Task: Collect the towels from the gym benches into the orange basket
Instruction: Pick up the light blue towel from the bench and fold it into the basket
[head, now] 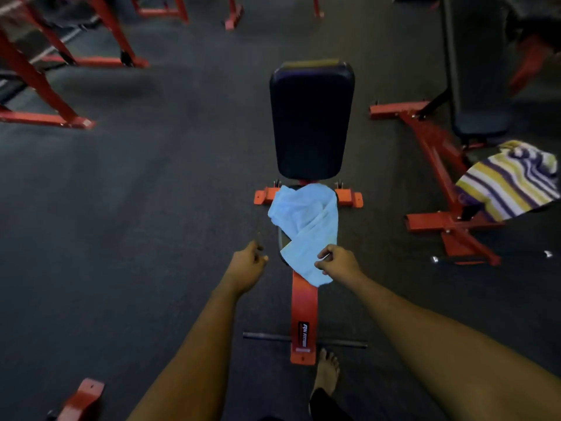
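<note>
A light blue towel [306, 226] lies crumpled over the seat of a red-framed bench [303, 305] with a black back pad [311, 120]. The towel's lower end hangs over the seat's front. My right hand [337, 264] hovers at that lower end with its fingers loosely curled, and I cannot see a grip on the cloth. Just left of the seat, my left hand [247, 264] is loosely curled too and holds nothing. A striped yellow, purple and white towel [510, 180] is draped on a second bench at the right. No orange basket is in view.
Red machine frames [60, 86] stand at the far left and back. The second bench's red base [446, 214] spreads across the floor at the right. A thin dark bar [303, 340] crosses the near foot of the bench, beside my bare foot [326, 372]. Dark rubber floor lies left of the bench.
</note>
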The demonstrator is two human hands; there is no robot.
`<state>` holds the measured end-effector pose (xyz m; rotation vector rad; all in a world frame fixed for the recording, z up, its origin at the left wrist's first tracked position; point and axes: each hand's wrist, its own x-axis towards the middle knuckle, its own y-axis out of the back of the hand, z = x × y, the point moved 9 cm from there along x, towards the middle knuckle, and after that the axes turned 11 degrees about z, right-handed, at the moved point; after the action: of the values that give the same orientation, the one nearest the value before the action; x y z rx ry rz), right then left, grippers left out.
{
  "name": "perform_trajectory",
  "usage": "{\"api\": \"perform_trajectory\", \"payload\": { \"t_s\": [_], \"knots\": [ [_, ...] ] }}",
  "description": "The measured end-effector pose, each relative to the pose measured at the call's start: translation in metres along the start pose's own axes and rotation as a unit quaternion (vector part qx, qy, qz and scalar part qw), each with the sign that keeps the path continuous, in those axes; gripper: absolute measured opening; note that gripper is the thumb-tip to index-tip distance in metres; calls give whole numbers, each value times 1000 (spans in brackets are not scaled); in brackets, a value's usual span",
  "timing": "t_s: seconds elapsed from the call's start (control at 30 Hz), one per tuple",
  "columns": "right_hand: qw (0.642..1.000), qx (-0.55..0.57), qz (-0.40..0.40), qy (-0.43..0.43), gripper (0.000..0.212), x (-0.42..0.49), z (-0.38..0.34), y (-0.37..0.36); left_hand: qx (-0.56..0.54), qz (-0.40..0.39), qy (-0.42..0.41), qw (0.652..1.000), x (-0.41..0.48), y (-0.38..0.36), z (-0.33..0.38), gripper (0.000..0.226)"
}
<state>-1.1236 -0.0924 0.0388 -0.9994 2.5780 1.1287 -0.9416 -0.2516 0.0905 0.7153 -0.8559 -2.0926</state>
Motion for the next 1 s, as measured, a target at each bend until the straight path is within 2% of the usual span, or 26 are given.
{"api": "perform_trajectory", "payload": {
  "t_s": [0.2, 0.33, 0.5, 0.6, 0.77, 0.87, 0.97, 1.0],
  "knots": [
    [998, -4, -17, -54, 25, 74, 26, -67, 21, -90, 20, 995, 95, -70, -42, 33],
    [997, 3, 1, -78, 37, 111, 52, -95, 38, -155, -15, 987, 153, -130, -61, 37],
    [995, 4, 26, -92, 51, 157, 80, -130, 46, -221, -35, 974, 209, -204, -80, 59],
    [994, 20, 34, -100, 54, 170, 89, -146, 96, -266, -43, 958, 217, -243, -103, 63],
    [990, 46, 57, -118, 50, 174, 97, -155, 168, -240, -82, 953, 228, -252, -111, 37],
    [983, 73, 52, -158, 38, 178, 98, -153, 117, -277, -94, 949, 228, -252, -100, 15],
    [961, 136, 31, -239, 16, 174, 96, -156, 36, -325, -116, 938, 211, -241, -71, 17],
    [950, 162, 22, -267, 18, 169, 93, -156, 2, -345, -126, 930, 203, -236, -59, 13]
  ]
}}
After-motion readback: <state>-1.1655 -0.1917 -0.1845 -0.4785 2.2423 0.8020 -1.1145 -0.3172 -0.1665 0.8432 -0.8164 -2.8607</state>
